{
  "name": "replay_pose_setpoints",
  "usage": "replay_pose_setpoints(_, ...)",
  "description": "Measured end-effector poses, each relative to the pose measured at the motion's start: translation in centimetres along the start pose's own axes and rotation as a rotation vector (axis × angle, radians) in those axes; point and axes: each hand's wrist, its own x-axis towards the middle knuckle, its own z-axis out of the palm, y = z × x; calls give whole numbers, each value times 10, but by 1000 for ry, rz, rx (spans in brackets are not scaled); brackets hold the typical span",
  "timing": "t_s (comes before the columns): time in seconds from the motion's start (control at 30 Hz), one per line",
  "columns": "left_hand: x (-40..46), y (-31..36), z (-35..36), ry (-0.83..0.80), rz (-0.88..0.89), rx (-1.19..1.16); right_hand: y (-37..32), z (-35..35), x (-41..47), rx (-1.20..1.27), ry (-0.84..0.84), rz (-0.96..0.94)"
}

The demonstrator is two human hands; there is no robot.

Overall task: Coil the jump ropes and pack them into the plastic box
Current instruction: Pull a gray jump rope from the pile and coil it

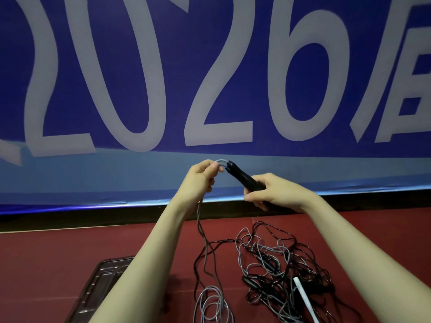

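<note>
Raised right hand (268, 192) grips black handles (242, 177); left hand (200, 177) pinches their cords (220, 162).

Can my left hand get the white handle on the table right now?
Probably not yet. The left hand is pinching the rope up high, and the white handle lies low on the right amid tangled cords.
</note>
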Motion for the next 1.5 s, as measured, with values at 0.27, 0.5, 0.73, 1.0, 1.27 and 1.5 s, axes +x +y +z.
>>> replay_pose_setpoints(0.27,5,34,-6,99,75,-126,-13,-14,-7,152,110,-77)
replay_pose_setpoints(0.5,-1,66,-3,460,305,190,-29,-19,-12,192,185,-129)
replay_pose_setpoints(0.73,-7,67,-2,698,332,294,-46,-14,-22,157,154,-138)
replay_pose_setpoints(1.0,-9,71,-22,764,297,405,-54,-8,-26,134,113,-159)
replay_pose_setpoints(1.27,-11,63,-31,731,184,538,-53,-2,-24,62,112,-129)
replay_pose_setpoints(1.5,-11,61,-33,708,124,585,-53,-1,-25,43,113,-118)
